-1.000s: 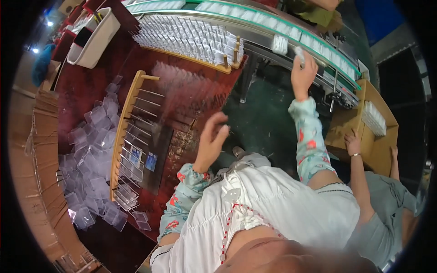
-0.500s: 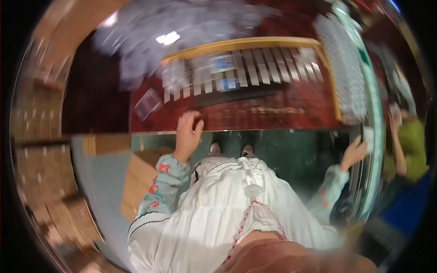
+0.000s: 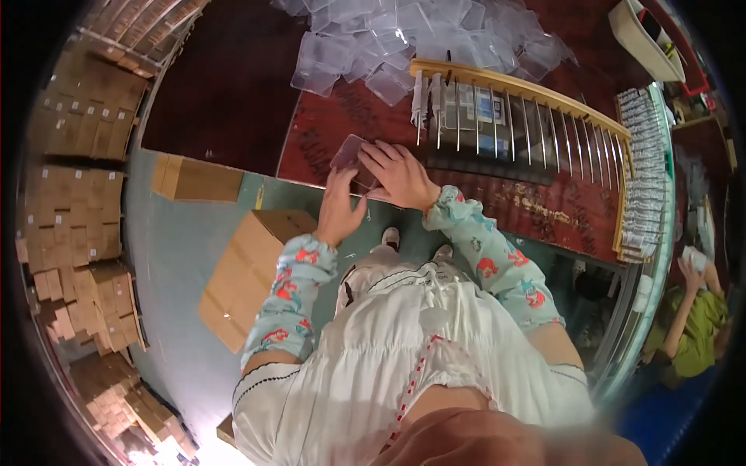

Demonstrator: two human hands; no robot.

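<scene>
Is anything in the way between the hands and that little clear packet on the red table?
No. Both the left hand and the right hand already touch the clear packet on the red table; nothing sits between them.

Packing workshop/small factory: stacked cardboard cartons [image 3: 74, 210] along the left, more boxes [image 3: 249, 272] on green floor, clear plastic cases [image 3: 404, 39] heaped at dark-red workbench [image 3: 233, 101] far edge, wooden rod rack [image 3: 528, 101], co-worker [image 3: 691, 318] at right.
</scene>
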